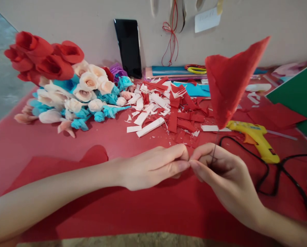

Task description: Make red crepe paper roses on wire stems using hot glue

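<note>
My right hand [222, 175] is closed around a thin dark wire stem that rises to a red paper cone [229, 82], a half-made flower held upright above the table. My left hand [153, 166] lies beside it, fingers pinched together at the right hand's fingertips, near the bottom of the stem. What the left fingers pinch is too small to make out. Both hands hover over a red paper sheet [143, 209] on the table.
A yellow glue gun [256, 139] with a black cord [284, 171] lies to the right. Red and white paper scraps [163, 106] are piled in the middle. Finished red, cream and blue paper roses [66, 82] lie left. A black phone [129, 46] leans on the wall; green board [300, 92] far right.
</note>
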Available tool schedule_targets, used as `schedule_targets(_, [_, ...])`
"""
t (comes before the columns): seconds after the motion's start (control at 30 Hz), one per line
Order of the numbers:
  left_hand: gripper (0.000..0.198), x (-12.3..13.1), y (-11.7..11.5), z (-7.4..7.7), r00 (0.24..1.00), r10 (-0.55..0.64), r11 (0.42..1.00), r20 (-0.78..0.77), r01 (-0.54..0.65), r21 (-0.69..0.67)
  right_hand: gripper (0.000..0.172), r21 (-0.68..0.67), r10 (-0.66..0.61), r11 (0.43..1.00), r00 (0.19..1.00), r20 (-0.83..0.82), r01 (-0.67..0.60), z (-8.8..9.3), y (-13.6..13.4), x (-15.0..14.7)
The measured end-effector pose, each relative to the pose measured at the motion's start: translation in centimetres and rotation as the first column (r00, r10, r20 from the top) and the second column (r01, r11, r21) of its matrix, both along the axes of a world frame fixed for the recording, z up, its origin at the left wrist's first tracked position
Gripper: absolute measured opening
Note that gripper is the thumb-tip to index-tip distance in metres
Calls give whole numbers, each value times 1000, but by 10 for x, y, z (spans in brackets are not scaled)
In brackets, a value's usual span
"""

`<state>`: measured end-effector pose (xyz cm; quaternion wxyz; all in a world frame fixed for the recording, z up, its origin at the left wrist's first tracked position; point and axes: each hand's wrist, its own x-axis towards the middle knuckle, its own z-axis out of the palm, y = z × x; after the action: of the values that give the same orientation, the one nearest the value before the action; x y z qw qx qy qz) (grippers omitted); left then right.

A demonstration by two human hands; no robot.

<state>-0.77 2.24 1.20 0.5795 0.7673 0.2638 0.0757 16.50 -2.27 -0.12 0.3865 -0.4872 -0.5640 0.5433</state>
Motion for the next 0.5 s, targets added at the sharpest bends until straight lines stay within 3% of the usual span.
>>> schedule_targets(0.23, [25,3,-6,-12,981,104,968,163,-63,-241,13,184,-48,983,990,135,23,-4,-4,-1])
schedule_targets(0.5, [29,2,-9,-13,984,149,960,100,-120,-253,10,414,-129,910,929,346,-28,-7,-5,2])
